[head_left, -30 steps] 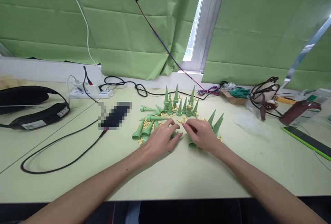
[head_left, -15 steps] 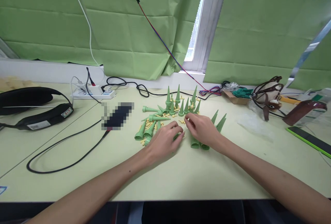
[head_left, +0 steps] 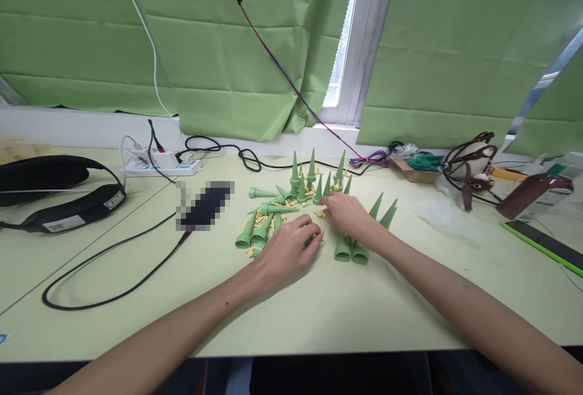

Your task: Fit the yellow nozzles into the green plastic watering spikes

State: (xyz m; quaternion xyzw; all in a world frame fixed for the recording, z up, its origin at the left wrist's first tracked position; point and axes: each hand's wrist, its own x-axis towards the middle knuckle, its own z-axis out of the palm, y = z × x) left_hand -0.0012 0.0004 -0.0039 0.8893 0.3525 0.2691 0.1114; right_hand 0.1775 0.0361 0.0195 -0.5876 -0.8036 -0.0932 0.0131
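My left hand (head_left: 291, 248) rests low over the table with its fingers curled round a green cone-shaped spike (head_left: 308, 240), mostly hidden by the fingers. A bit of yellow shows at the fingertips. To its right, my right hand (head_left: 347, 214) reaches over small yellow pegs (head_left: 320, 214), its fingers bent together beside the upright green spikes (head_left: 318, 193); what they hold, if anything, is hidden. More green spikes (head_left: 246, 234) lie in a pile with yellow pegs left of my left hand. Two spikes (head_left: 359, 253) lie under my right wrist, open ends towards me.
At the left are a black cable (head_left: 109, 305), a blurred dark device (head_left: 204, 206), a black headset-like item (head_left: 82, 209) and a power strip (head_left: 182, 168). Rightward lie clear plastic (head_left: 446, 219), a small cardboard box (head_left: 412, 171), a brown bottle (head_left: 531, 195) and a green-edged phone (head_left: 546, 246).
My right hand has moved slightly forward and left, towards the upright spikes. My left hand keeps its place and its hold. The whole view has shifted a little.
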